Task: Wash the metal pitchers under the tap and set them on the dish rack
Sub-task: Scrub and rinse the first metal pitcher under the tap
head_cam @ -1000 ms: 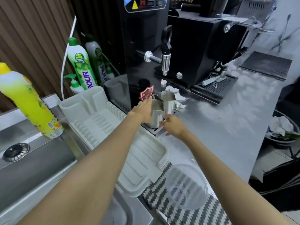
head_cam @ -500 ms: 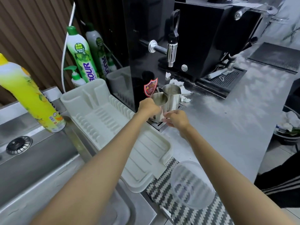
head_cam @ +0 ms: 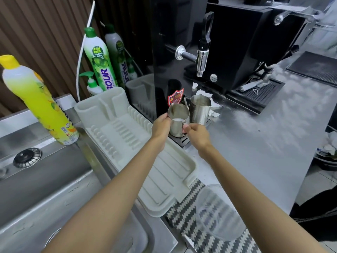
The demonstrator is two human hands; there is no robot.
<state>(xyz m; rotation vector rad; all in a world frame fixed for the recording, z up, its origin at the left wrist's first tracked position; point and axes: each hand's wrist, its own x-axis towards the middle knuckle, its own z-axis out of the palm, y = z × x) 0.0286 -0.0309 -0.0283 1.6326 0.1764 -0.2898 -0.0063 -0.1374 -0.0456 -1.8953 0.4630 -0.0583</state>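
Two shiny steel pitchers: nearer one [head_cam: 177, 118], farther one [head_cam: 199, 109]. Two bare hands: left hand [head_cam: 161, 126], right hand [head_cam: 197, 135]. One ribbed white plastic dish rack [head_cam: 125, 136]. One yellow detergent bottle with yellow cap [head_cam: 39, 103]. One green-capped detergent bottle [head_cam: 99, 61], second copy beside it looked like reflection. One small white pump bottle [head_cam: 93, 84]. One clear plastic bowl [head_cam: 218, 212]. One black-and-white zigzag mat [head_cam: 182, 214]. One round sink strainer [head_cam: 27, 157].

Brown slatted wall panel [head_cam: 42, 42] behind, steel counter [head_cam: 264, 143], tiled floor [head_cam: 313, 185]
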